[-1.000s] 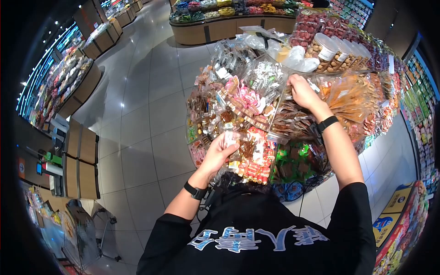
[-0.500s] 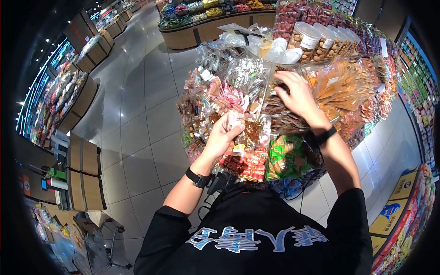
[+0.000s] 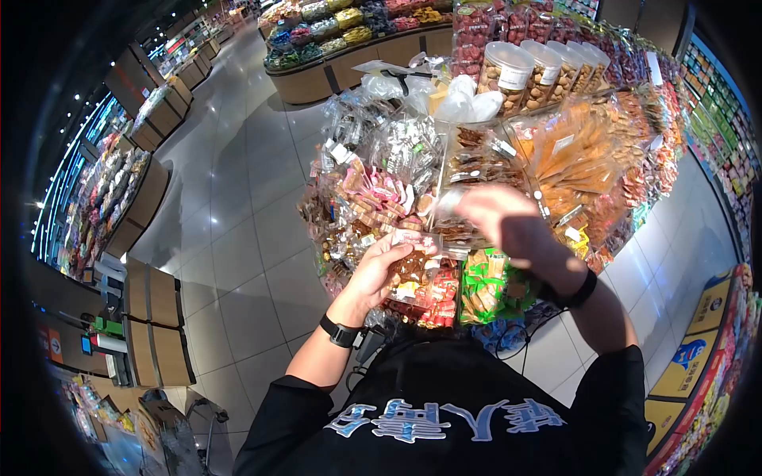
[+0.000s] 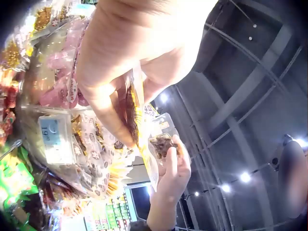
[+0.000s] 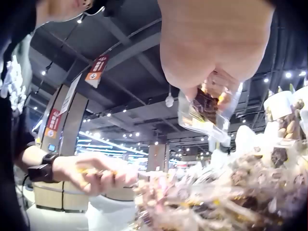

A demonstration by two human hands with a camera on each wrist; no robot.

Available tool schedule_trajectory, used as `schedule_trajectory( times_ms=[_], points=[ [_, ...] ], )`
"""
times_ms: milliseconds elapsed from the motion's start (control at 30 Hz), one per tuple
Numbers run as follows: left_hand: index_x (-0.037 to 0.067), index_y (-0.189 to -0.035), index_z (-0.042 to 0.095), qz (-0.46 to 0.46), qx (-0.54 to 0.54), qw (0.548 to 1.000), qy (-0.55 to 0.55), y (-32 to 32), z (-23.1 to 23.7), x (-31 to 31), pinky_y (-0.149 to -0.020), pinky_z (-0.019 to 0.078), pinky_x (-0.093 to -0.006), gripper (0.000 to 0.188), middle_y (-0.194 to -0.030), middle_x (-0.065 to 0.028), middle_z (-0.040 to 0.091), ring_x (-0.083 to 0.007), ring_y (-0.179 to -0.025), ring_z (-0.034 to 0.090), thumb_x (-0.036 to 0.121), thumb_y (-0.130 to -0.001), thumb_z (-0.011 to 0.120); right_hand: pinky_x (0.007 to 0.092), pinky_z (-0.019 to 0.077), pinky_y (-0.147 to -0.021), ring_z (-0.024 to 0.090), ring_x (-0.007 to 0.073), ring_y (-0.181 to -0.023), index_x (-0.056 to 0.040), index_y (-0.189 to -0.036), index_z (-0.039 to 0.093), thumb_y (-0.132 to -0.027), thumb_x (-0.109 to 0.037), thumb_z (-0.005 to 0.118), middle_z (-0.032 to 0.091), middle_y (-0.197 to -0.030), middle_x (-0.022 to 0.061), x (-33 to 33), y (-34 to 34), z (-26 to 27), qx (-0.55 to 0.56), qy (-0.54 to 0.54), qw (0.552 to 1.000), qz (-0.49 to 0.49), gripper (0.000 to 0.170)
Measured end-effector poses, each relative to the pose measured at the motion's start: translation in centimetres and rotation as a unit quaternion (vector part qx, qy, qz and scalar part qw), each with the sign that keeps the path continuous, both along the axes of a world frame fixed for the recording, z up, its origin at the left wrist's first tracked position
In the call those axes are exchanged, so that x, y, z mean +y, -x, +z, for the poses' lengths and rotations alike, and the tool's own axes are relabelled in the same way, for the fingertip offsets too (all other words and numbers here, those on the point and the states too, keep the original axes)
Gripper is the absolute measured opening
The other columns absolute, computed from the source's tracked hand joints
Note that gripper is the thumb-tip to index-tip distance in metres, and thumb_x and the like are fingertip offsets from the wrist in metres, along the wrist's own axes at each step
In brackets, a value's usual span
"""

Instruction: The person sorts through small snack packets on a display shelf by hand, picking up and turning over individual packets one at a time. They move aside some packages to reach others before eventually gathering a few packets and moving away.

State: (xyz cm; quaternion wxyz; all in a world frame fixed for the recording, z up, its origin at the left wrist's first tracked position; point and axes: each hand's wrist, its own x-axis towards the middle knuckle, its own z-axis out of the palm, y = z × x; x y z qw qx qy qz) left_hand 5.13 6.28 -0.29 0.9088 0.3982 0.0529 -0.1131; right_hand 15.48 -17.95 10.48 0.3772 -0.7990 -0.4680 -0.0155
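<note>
My left hand (image 3: pixel 373 274) pinches a flat clear packet of brown snack (image 3: pixel 413 268) with a pale pink-and-white top, held over the red-wrapped sweets (image 3: pixel 436 309). From the left wrist view, this packet (image 4: pixel 137 120) appears edge-on between thumb and fingers. My right hand (image 3: pixel 508 226), blurred in the head view, is raised above the bin of dark brown packets (image 3: pixel 480 166). Its fingers grip a small clear packet with dark brown contents (image 5: pixel 207 103), which also shows in the left wrist view. A price tag (image 4: pixel 54 138) stands near my left hand there.
Pink packets (image 3: pixel 373 190) and silvery clear packets (image 3: pixel 409 147) fill bins on the left. Orange-brown bagged snacks (image 3: pixel 567 151) lie on the right, lidded tubs of nuts (image 3: pixel 508 67) behind. Green-wrapped packets (image 3: pixel 488 285) sit in front. Tiled floor (image 3: pixel 246 230) runs along the left.
My right hand has come up from the bin of dark brown packets and back toward me, now with a packet in its fingers. The left hand's packet has turned to show its face more fully.
</note>
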Motion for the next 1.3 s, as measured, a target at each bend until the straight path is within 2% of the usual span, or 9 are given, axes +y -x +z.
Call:
schedule_trajectory(
  times_ms=[33, 100, 167, 600, 733, 800, 1000, 1167, 1300],
  points=[
    [-0.002, -0.123, 0.057, 0.004, 0.003, 1.0, -0.002, 0.1, -0.4, 0.1, -0.097, 0.0568, -0.0391, 0.024, -0.118, -0.0187, 0.069, -0.0264, -0.109, 0.069, 0.005, -0.1, 0.056, 0.0422, 0.0525, -0.091, 0.065, 0.0334, -0.106, -0.0008, -0.119, 0.065, -0.091, -0.004, 0.06, 0.067, -0.113, 0.0174, 0.5, 0.1, 2.0, 0.183, -0.015, 0.972, -0.149, 0.029],
    [0.0, -0.125, 0.058, 0.012, 0.01, 1.0, -0.005, 0.3, -0.8, 0.1, -0.092, 0.0602, -0.0397, 0.026, -0.116, -0.0187, 0.07, -0.0269, -0.103, 0.071, 0.005, -0.099, 0.057, 0.0455, 0.0519, -0.085, 0.064, 0.037, -0.096, 0.0015, -0.114, 0.063, -0.093, -0.003, 0.058, 0.066, -0.103, 0.0179, -0.7, -4.9, 0.4, -0.19, -0.106, 0.971, -0.096, 0.023],
    [0.0, -0.125, 0.058, 0.008, 0.004, 1.0, -0.021, 0.3, -1.1, 0.2, -0.091, 0.0603, -0.0404, 0.027, -0.117, -0.0173, 0.07, -0.0254, -0.103, 0.071, 0.005, -0.098, 0.058, 0.0465, 0.0522, -0.084, 0.064, 0.0401, -0.096, 0.0017, -0.111, 0.063, -0.092, -0.003, 0.058, 0.065, -0.104, 0.0199, -0.4, -8.0, 0.2, -0.248, -0.072, 0.957, -0.13, 0.02],
    [0.001, -0.128, 0.052, 0.049, -0.028, 0.994, -0.09, 0.7, -1.9, 0.9, -0.099, 0.0545, -0.04, 0.029, -0.122, -0.0136, 0.066, -0.0234, -0.11, 0.068, 0.003, -0.098, 0.051, 0.0499, 0.0546, -0.085, 0.069, 0.0418, -0.095, -0.0012, -0.104, 0.074, -0.086, -0.005, 0.058, 0.07, -0.093, 0.0263, 4.1, -17.0, -4.9, -0.165, 0.221, 0.944, -0.181, 0.024],
    [0.001, -0.133, 0.05, 0.069, -0.054, 0.986, -0.145, 0.5, -0.7, 0.8, -0.104, 0.0482, -0.0358, 0.035, -0.127, -0.0093, 0.063, -0.0184, -0.116, 0.062, -0.003, -0.099, 0.046, 0.0469, 0.0512, -0.096, 0.065, 0.0412, -0.109, 0.0004, -0.119, 0.068, -0.093, -0.011, 0.059, 0.068, -0.11, 0.0271, 3.7, -15.2, -2.1, -0.09, 0.209, 0.961, -0.157, 0.03],
    [0.002, -0.136, 0.051, 0.082, -0.103, 0.966, -0.222, 0.1, -1.0, 0.9, -0.101, 0.0483, -0.0327, 0.037, -0.125, -0.0076, 0.064, -0.0161, -0.113, 0.062, -0.003, -0.099, 0.047, 0.0437, 0.0509, -0.099, 0.064, 0.0376, -0.115, -0.0003, -0.12, 0.068, -0.094, -0.014, 0.062, 0.068, -0.12, 0.0233, 3.5, -10.1, -0.6, -0.234, -0.004, 0.963, -0.136, 0.03],
    [0.0, -0.121, 0.063, 0.097, -0.232, 0.918, -0.305, 0.2, 1.4, -1.7, -0.1, 0.0471, -0.0305, 0.025, -0.123, -0.0071, 0.064, -0.0138, -0.116, 0.059, -0.002, -0.097, 0.059, 0.0357, 0.0573, -0.082, 0.074, 0.0301, -0.093, 0.0014, -0.132, 0.058, -0.082, -0.018, 0.077, 0.073, -0.106, 0.022, 4.2, 1.1, -2.6, 0.098, 0.032, 0.991, 0.081, 0.057],
    [0.001, -0.148, 0.038, 0.181, -0.29, 0.907, -0.247, 0.3, 1.3, -2.6, -0.111, 0.0399, -0.0358, 0.056, -0.139, -0.0128, 0.052, -0.0209, -0.131, 0.051, -0.003, -0.096, 0.058, 0.0317, 0.0555, -0.067, 0.071, 0.0263, -0.072, -0.0046, -0.115, 0.071, -0.089, -0.009, 0.069, 0.073, -0.092, 0.0179, 1.2, 1.3, -0.3, 0.109, -0.001, 0.993, -0.043, 0.027],
    [0.001, -0.145, 0.042, 0.174, -0.256, 0.918, -0.249, 0.8, 0.6, -1.0, -0.11, 0.0401, -0.034, 0.051, -0.142, -0.0128, 0.052, -0.0196, -0.131, 0.05, -0.003, -0.097, 0.057, 0.0382, 0.0569, -0.081, 0.071, 0.034, -0.093, -0.0027, -0.111, 0.071, -0.091, -0.01, 0.067, 0.072, -0.104, 0.0171, -1.4, -4.0, -0.4, -0.138, -0.106, 0.957, -0.233, 0.022]
  ],
)
